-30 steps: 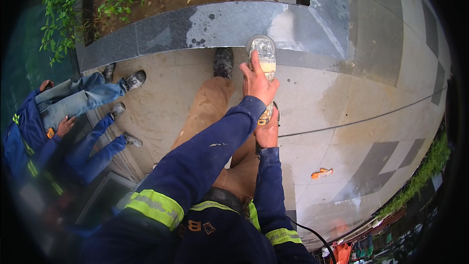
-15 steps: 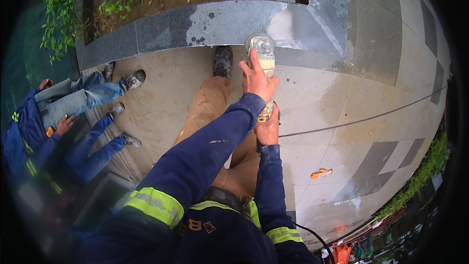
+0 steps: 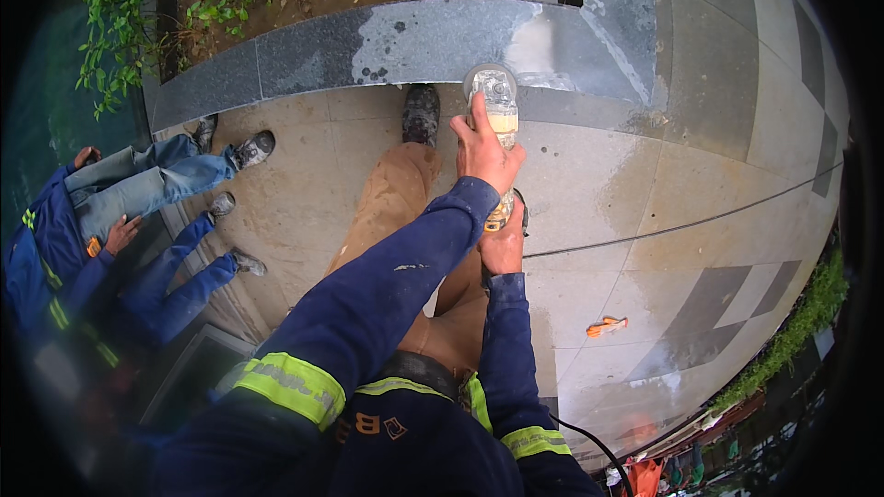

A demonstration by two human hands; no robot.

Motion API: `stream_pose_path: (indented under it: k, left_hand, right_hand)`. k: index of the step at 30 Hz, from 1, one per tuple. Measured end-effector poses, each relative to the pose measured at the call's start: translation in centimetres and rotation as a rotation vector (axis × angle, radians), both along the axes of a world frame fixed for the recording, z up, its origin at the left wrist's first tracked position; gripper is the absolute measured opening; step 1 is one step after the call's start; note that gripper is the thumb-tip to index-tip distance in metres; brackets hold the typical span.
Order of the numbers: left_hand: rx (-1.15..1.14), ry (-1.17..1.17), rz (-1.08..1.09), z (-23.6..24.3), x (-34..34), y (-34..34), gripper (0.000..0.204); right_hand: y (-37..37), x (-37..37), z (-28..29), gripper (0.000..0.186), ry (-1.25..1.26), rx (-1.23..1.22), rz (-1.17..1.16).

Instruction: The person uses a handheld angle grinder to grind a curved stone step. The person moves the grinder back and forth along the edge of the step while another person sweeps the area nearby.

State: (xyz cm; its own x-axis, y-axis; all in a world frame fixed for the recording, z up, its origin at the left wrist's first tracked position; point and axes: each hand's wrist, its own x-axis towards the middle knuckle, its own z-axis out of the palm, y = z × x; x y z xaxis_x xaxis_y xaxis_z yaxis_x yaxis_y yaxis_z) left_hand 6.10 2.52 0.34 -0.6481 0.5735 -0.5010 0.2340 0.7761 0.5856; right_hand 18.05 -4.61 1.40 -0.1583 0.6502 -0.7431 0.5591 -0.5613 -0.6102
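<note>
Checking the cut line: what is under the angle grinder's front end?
The grinder sits over the grey stone curb, held by left hand and right hand. The contact point is covered.

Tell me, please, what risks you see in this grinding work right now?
1. The left hand and right hand are bare on the grinder; a kick off the stone curb could cut them.
2. The boot stands close beside the disc.
3. Two seated people are near; dust or chips may reach them.

My left hand (image 3: 485, 152) reaches forward, fingers curled closed, arm nearly straight. My right hand (image 3: 503, 244) grips just behind it, elbow bent.
</note>
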Motion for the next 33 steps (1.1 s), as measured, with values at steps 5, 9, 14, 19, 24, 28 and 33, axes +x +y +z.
stream_pose_path:
  k: [5,9,14,19,24,28,33]
  left_hand:
    - [-0.019,-0.003,0.033,0.2,-0.9,-0.4,0.097]
    - [-0.034,-0.018,0.027,0.4,0.1,-1.7,0.096]
    - [0.016,0.016,0.007,-0.1,0.5,-0.9,0.097]
    - [-0.007,0.042,0.023,-0.1,-0.7,-0.9,0.098]
    - [-0.035,0.051,0.007,0.0,0.1,-1.9,0.098]
    - [0.009,0.051,0.005,-0.3,0.1,-0.8,0.097]
    - [-0.008,0.045,0.030,0.0,-1.3,-1.1,0.097]
  right_hand:
    - [-0.5,-0.3,-0.5,0.089,0.039,-0.035,0.011]
    - [-2.1,0.9,-0.3,0.090,0.020,0.005,0.016]
    - [-1.1,0.8,0.0,0.090,-0.050,-0.030,0.022]
    - [-0.3,-0.7,0.7,0.088,0.004,-0.058,0.017]
    - [-2.3,0.6,-0.6,0.088,0.056,0.033,-0.003]
    - [-0.6,-0.2,0.3,0.086,-0.023,0.041,0.045]
    - [0.2,-1.5,1.3,0.083,-0.006,-0.072,0.053]
